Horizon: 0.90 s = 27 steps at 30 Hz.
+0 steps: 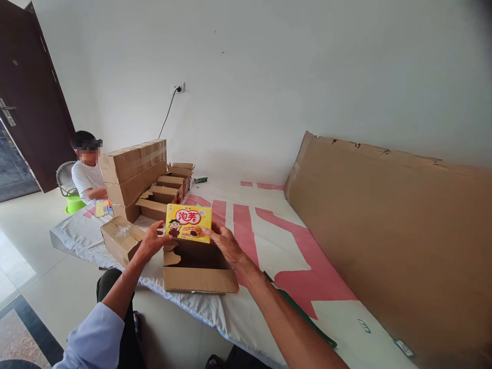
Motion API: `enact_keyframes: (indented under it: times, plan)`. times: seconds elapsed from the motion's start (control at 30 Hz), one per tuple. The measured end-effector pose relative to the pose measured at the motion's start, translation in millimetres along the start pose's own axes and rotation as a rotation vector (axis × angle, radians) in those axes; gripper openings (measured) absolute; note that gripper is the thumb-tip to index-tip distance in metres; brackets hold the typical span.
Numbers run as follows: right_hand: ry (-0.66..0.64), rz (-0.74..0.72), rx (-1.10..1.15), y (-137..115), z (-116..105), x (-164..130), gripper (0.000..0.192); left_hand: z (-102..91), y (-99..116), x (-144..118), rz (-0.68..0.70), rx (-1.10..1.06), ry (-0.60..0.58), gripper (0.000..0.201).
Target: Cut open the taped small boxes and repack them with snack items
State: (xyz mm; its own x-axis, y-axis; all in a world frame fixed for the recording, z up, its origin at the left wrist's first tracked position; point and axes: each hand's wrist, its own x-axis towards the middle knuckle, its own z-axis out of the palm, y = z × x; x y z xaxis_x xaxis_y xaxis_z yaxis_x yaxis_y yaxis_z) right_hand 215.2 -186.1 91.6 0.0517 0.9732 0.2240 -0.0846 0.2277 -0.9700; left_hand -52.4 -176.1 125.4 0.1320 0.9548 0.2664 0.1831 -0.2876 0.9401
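I have the yellow box (188,223) held up in both hands just above the open carton (196,266) — by my reading this is the packing step, with the box poised over the mouth of the carton but not yet inside. My left hand (150,242) pinches its left edge, fingers curled round it; my right hand (226,243) grips the lower right corner, thumb on the front face. Both are closed on it, not loosely.

The next move, as I judge it, calls for tipping the box flat or edge-on so it clears the carton's raised flaps, then lowering it level — the flaps stand up at the front and left and could catch a corner.

The box itself is a small printed carton, bright yellow with red characters and a cartoon figure, front face toward me, upright, undented as far as I can see.

Sealed and open cartons (134,171) are stacked behind on the mat (269,230).
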Motion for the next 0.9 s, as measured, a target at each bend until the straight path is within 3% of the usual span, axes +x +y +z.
enact_keyframes:
  times: [0.07,0.1,0.23,0.3,0.4,0.5,0.6,0.7,0.9]
  plan:
    - [0.123,-0.05,0.039,-8,-15,1,0.057,3.0,6,-14,0.159,0.244,0.055,0.051]
    - [0.2,-0.079,0.062,-12,-24,3,0.056,6.2,8,-22,0.231,0.352,0.016,0.047]
    - [0.459,-0.148,0.102,-12,-67,14,0.057,32.5,1,-59,0.348,0.686,-0.456,0.046]
    - [0.58,-0.114,0.067,-4,-87,18,0.058,47.9,-8,-68,0.342,0.828,-0.618,0.037]
    - [0.709,-0.041,-0.005,14,-109,19,0.057,60.3,-16,-59,0.347,0.914,-0.623,0.02]
    - [0.748,0.021,-0.043,32,-120,18,0.06,51.2,-5,-22,0.396,0.864,-0.555,0.021]
    - [0.689,0.088,-0.061,49,-115,19,0.061,22.5,16,24,0.44,0.863,-0.57,0.021]
    - [0.541,0.137,-0.085,65,-93,26,0.057,-15.5,28,57,0.47,0.999,-0.582,0.023]
    - [0.18,0.122,-0.168,90,-15,53,0.044,-73.8,27,66,0.461,1.297,-0.577,0.022]
